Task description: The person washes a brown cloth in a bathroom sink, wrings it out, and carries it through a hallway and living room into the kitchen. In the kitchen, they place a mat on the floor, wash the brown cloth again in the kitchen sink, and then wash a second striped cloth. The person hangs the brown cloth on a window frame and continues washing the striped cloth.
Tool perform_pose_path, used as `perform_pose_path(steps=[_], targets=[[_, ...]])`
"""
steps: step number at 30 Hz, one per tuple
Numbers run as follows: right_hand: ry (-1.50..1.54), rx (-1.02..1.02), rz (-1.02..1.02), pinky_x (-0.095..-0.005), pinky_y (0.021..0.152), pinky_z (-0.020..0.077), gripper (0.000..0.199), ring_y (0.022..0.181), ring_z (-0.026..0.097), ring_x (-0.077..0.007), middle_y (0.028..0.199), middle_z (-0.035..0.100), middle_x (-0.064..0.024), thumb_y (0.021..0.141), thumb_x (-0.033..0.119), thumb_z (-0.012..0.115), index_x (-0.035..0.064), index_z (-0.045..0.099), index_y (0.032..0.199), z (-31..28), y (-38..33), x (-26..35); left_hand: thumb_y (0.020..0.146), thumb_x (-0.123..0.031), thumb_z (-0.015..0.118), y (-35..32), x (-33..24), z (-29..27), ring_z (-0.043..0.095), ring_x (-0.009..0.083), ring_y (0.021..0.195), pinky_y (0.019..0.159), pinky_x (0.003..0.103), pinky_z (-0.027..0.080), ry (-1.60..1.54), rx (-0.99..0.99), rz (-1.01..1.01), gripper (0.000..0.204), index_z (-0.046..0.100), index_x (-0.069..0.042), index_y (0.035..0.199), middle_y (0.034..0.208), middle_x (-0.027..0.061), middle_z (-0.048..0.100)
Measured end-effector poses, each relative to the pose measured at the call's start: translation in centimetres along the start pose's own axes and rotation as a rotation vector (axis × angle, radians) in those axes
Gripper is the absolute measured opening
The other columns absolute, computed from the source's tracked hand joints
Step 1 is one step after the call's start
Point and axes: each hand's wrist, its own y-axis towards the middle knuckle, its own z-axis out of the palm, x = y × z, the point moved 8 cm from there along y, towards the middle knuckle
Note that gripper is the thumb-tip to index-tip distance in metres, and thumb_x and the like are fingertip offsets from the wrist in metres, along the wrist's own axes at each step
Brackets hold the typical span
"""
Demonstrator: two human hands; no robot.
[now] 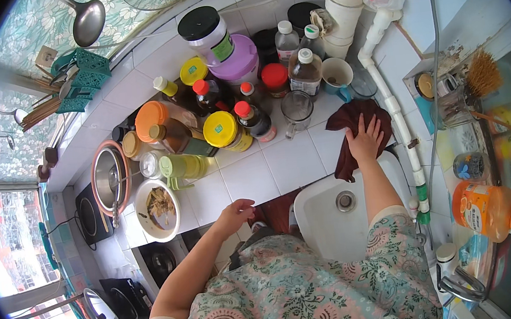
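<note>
A dark brown cloth lies bunched on the white tiles at the right, one corner hanging toward the sink. My right hand presses down on it, palm on the cloth and fingers spread. Just left of the cloth stands a clear measuring jug. My left hand hovers over the counter's front edge with its fingers curled in. Whether anything sits inside those fingers is hidden. The white sink is below my right forearm.
Sauce bottles and lidded jars crowd the back of the counter. A white bowl with food scraps stands at the left, near a steel pot. White pipes run along the right, beside an orange bottle.
</note>
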Motion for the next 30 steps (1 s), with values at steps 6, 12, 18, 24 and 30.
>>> perform_pose_path(steps=[6, 12, 18, 24, 30], targets=[[0.083, -0.044, -0.223, -0.0496, 0.109, 0.0132, 0.061, 0.137, 0.015, -0.0329, 0.146, 0.022, -0.0183, 0.086, 0.042, 0.047, 0.0118, 0.035, 0.138, 0.2, -6.7, 9.7, 0.090, -0.016, 0.053, -1.1, 1.9, -0.6, 0.059, 0.0117, 0.092, 0.075, 0.025, 0.047, -0.020, -0.092, 0.001, 0.029, 0.054, -0.005, 0.116, 0.104, 0.0039, 0.060], [0.182, 0.118, -0.501, -0.0490, 0.110, 0.0102, 0.062, 0.137, 0.014, -0.0338, 0.145, 0.023, -0.0203, 0.083, 0.036, 0.052, 0.0107, 0.035, 0.137, 0.6, -17.5, 17.0, 0.091, -0.020, 0.051, -2.2, 4.8, -3.0, 0.058, 0.0143, 0.100, 0.080, 0.027, 0.047, -0.378, -0.201, -0.057, 0.030, 0.054, -0.005, 0.117, 0.112, 0.0069, 0.058], [0.223, 0.208, -0.780, -0.0475, 0.110, 0.0105, 0.062, 0.137, 0.015, -0.0331, 0.145, 0.023, -0.0189, 0.084, 0.036, 0.051, 0.0115, 0.035, 0.138, 1.4, -24.0, 23.4, 0.093, -0.035, 0.049, -7.2, 16.5, -6.9, 0.054, 0.0239, 0.108, 0.088, 0.034, 0.047, -1.163, -0.414, -0.090, 0.058, 0.025, -0.005, 0.136, 0.123, 0.0161, 0.050], [0.181, 0.282, -0.956, -0.0467, 0.111, 0.0102, 0.061, 0.137, 0.014, -0.0322, 0.146, 0.022, -0.0178, 0.085, 0.036, 0.050, 0.0123, 0.032, 0.139, 2.0, -27.4, 29.5, 0.093, -0.035, 0.048, -11.5, 25.6, -15.6, 0.051, 0.0264, 0.110, 0.091, 0.042, 0.044, -1.540, -0.645, 0.116, 0.047, 0.033, -0.006, 0.127, 0.122, 0.0144, 0.048], [0.185, 0.366, -1.142, -0.0452, 0.111, 0.0103, 0.057, 0.137, 0.014, -0.0297, 0.146, 0.022, -0.0148, 0.088, 0.038, 0.047, 0.0142, 0.034, 0.138, 4.2, -32.7, 37.0, 0.087, -0.010, 0.046, -9.5, 25.9, -18.5, 0.059, 0.0253, 0.091, 0.082, 0.041, 0.051, -1.396, -0.540, 0.037, 0.035, 0.038, -0.006, 0.120, 0.109, 0.0116, 0.054]])
